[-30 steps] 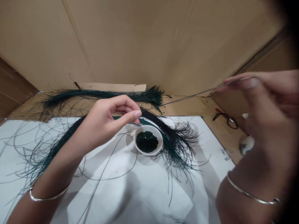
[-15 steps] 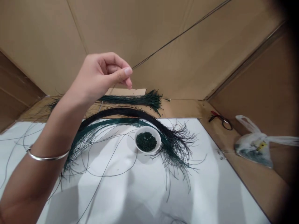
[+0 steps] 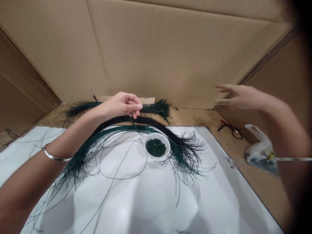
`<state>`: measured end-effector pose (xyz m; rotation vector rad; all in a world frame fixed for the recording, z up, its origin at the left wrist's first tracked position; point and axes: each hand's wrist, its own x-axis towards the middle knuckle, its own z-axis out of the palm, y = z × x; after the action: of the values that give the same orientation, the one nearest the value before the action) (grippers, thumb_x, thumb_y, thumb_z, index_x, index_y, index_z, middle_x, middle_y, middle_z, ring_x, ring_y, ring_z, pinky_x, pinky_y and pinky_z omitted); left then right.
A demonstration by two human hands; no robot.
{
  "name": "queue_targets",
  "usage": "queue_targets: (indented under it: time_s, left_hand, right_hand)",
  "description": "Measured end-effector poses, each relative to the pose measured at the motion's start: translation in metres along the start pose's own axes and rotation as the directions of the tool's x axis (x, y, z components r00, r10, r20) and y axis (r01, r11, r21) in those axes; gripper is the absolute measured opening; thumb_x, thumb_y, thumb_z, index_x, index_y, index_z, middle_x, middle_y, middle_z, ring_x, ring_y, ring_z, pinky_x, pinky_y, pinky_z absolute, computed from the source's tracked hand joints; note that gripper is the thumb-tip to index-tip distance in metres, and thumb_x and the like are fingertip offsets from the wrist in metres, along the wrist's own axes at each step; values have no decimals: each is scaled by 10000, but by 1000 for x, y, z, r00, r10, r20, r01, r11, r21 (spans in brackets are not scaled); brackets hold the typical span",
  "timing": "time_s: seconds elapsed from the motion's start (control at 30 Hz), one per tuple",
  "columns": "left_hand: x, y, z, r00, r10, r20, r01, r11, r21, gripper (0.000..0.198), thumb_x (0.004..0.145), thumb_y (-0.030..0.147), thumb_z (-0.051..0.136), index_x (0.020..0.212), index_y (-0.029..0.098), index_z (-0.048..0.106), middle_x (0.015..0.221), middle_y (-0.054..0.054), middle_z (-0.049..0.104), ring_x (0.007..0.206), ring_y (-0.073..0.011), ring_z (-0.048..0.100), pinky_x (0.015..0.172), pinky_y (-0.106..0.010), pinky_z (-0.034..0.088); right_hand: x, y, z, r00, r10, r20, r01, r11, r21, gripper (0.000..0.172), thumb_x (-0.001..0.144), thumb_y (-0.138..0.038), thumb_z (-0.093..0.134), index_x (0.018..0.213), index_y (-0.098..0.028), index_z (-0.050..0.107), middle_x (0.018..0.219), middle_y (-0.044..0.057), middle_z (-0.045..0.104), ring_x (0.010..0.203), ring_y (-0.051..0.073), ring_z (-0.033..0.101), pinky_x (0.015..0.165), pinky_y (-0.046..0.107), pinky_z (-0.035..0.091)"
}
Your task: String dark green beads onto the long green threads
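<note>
My left hand [image 3: 130, 105] hovers above the middle of the bundles, thumb and fingertips pinched together. A thin dark thread was between them a moment ago; its line is hard to see at the fingertips now. Under the hand lie a black thread bundle [image 3: 168, 128] and a dark green thread bundle [image 3: 119, 130], both curved, with frayed ends. My right hand [image 3: 234, 96] is raised at the right, blurred by motion, fingers stretched apart and nothing visible in them. A white bowl [image 3: 168, 151] of small dark green beads [image 3: 155, 148] stands in front of the bundles.
Another green bundle [image 3: 159, 107] lies along the back cardboard wall [image 3: 170, 58]. Loose threads loop over the white sheet [image 3: 156, 201]. On the right are red-and-black scissors [image 3: 234, 130] and a knotted clear plastic bag [image 3: 259, 152], partly behind my right forearm.
My left hand has come down and slightly right, still pinched. My right hand has entered from the right. The taut thread stretching to the upper right is no longer visible.
</note>
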<state>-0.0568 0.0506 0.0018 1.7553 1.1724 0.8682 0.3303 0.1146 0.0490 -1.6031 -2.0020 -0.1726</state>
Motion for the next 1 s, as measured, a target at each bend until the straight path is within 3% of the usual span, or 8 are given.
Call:
queue_targets:
  time_s: [0.07, 0.13, 0.23, 0.3, 0.5, 0.67, 0.87, 1.0]
  left_hand:
    - [-3, 1, 8, 998, -13, 59, 14, 1000, -17, 221, 806, 357, 802, 804, 171, 683, 659, -47, 707, 554, -141, 652, 559, -271, 522]
    - [-4, 2, 15, 994, -16, 107, 20, 999, -35, 223, 807, 363, 804, 814, 170, 691, 653, -38, 695, 529, -127, 626, 540, -259, 513]
    - [-3, 0, 19, 990, -12, 143, 20, 998, -58, 231, 814, 379, 800, 836, 169, 706, 665, -32, 688, 524, -107, 597, 515, -231, 486]
    - [-3, -3, 19, 989, -14, 145, 23, 998, -65, 235, 806, 376, 805, 838, 166, 706, 652, -19, 667, 501, -92, 561, 481, -213, 446]
    - [-8, -13, 19, 990, -29, 139, 40, 997, -73, 216, 797, 353, 802, 840, 161, 710, 612, 10, 617, 503, -85, 524, 473, -200, 414]
    - [-11, -13, 24, 991, -42, 128, 54, 994, -90, 239, 791, 371, 801, 833, 163, 693, 612, 17, 606, 531, -103, 555, 501, -219, 440]
    - [-23, -17, 23, 1000, -20, 21, 22, 990, -139, 339, 781, 340, 805, 1034, 174, 652, 685, 19, 628, 585, -120, 609, 558, -243, 489]
    - [-32, -21, 25, 996, -20, -88, 6, 988, -154, 337, 770, 406, 832, 913, 164, 645, 729, -11, 660, 599, -117, 612, 580, -250, 513]
  right_hand:
    - [-12, -34, 23, 961, -145, 236, 72, 954, 290, 527, 876, -433, 760, 1356, -226, 694, 1353, 122, 726, 1191, 266, 697, 978, 401, 525]
    - [-31, -77, 45, 901, -327, 285, 130, 830, 543, 435, 926, -431, 697, 1314, -235, 709, 1365, 100, 721, 1225, 255, 679, 1043, 403, 505]
    - [-55, -129, 71, 795, -469, 385, 55, 687, 724, 326, 979, -462, 600, 1071, -198, 768, 1121, 82, 789, 1001, 214, 708, 891, 355, 525]
    - [-64, -146, 83, 783, -461, 419, -65, 609, 791, 315, 967, -447, 603, 868, -176, 729, 846, 53, 762, 757, 167, 654, 726, 315, 494]
    - [-70, -142, 97, 828, -395, 398, -165, 507, 846, 248, 910, -395, 634, 795, -176, 654, 597, -36, 583, 553, 110, 460, 570, 276, 343]
    - [-74, -138, 94, 835, -398, 380, -123, 538, 834, 252, 932, -396, 609, 821, -177, 666, 591, -37, 587, 546, 107, 446, 562, 279, 329]
    - [-82, -131, 92, 862, -309, 401, -252, 425, 869, 250, 917, -439, 665, 935, -191, 643, 629, -22, 662, 509, 103, 467, 529, 279, 347]
    - [-87, -129, 93, 853, -288, 435, -315, 378, 870, 226, 911, -422, 678, 911, -203, 620, 687, -1, 708, 539, 110, 531, 576, 287, 423]
